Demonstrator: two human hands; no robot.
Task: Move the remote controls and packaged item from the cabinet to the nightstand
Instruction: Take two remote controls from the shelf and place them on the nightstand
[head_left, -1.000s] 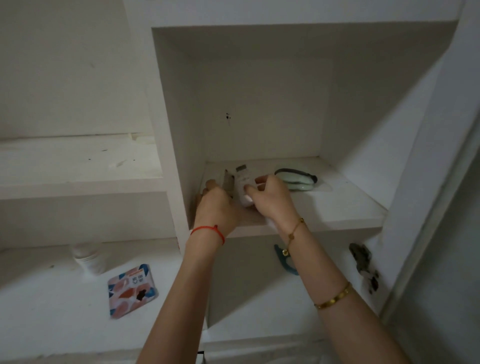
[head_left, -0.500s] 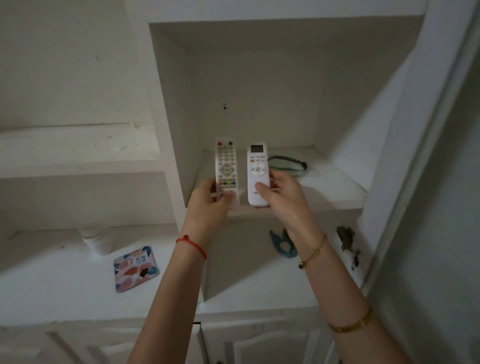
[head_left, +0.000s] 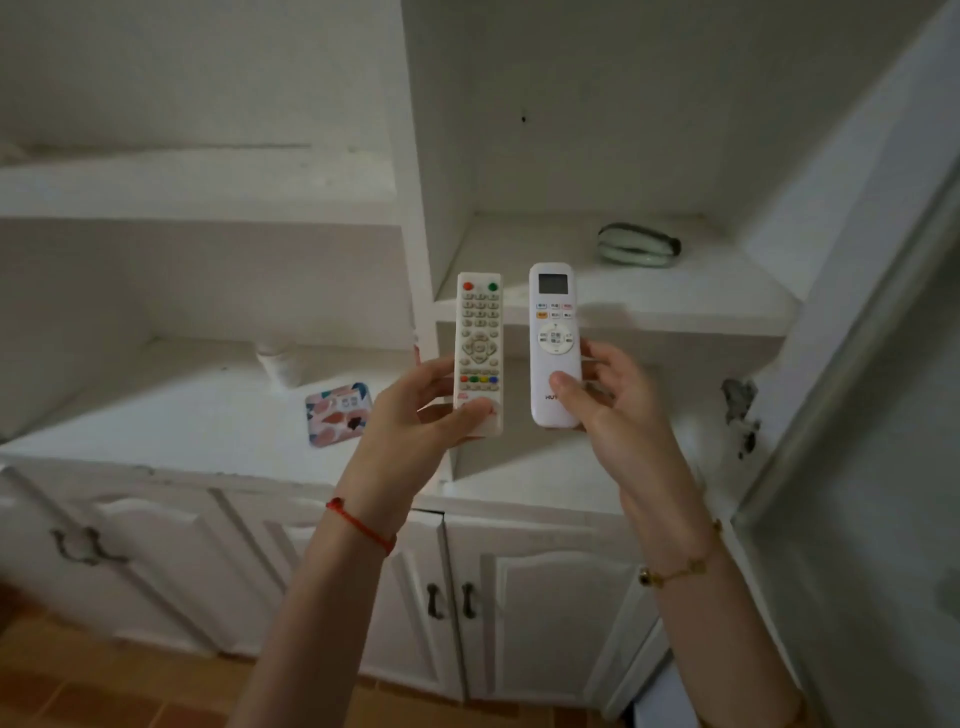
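Now each hand clasps a remote upright: the left hand (head_left: 415, 410) the white many-buttoned remote (head_left: 478, 353), the right hand (head_left: 618, 400) the white screen-topped remote (head_left: 555, 343). Both have left the cabinet shelf (head_left: 613, 306); the patterned flat packet (head_left: 338, 414) waits at nine o'clock.

Dim, flat indoor light, soft shadows, slight motion blur, wide-angle bending at edges
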